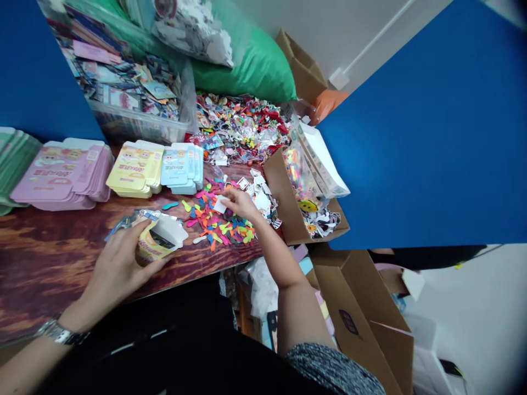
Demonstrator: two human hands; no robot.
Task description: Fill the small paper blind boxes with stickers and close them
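Observation:
My left hand (123, 255) is wrapped around a small yellow printed box (154, 244), its white flap folded open toward the right. Something dark shows inside the box. Behind it lie some printed packets (142, 215), partly covered by my hand. My right hand (241, 204) pinches a small white card-like piece (221, 204). Under and around that hand spreads a pile of colourful uninflated balloons (224, 227) on the wooden table (53, 252). Just beyond the right fingers lie white sticker-like cutouts (263, 192).
Stacks of flat purple (61, 175), yellow (135, 170) and blue (181, 167) cartons line the back left. A clear bin (140, 123) of cards, a heap of trinkets (247, 123) and a green sack (255, 68) stand behind. A cardboard box (284, 208) sits on the right.

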